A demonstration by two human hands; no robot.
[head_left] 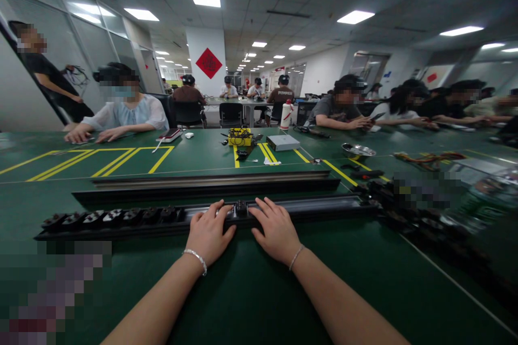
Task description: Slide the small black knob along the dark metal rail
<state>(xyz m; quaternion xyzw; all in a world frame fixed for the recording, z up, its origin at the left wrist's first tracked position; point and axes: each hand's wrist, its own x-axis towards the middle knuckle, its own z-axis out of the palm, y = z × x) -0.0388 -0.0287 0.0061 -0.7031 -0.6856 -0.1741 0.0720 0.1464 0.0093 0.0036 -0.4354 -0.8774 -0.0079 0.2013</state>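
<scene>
A long black rail (315, 207) with a channel along its top lies across the green table in front of me. My left hand (208, 232) rests over the middle of this rail, its fingers stretched and spread. To the right, my right hand (275, 229) touches the same rail with fingers apart. Between the two hands a small black block (241, 208) sits in the channel, close to the fingertips. Several black and whitish blocks with prongs (113, 216) stand in a row along the rail's left part.
Behind the rail lie more long dark strips (210, 192). Further back are a yellow box with cables (239, 137), a grey box (283, 143), a metal dish (358, 150) and a white bottle (286, 115). Dark parts and a plastic bottle (481, 199) crowd the right. Co-workers sit around.
</scene>
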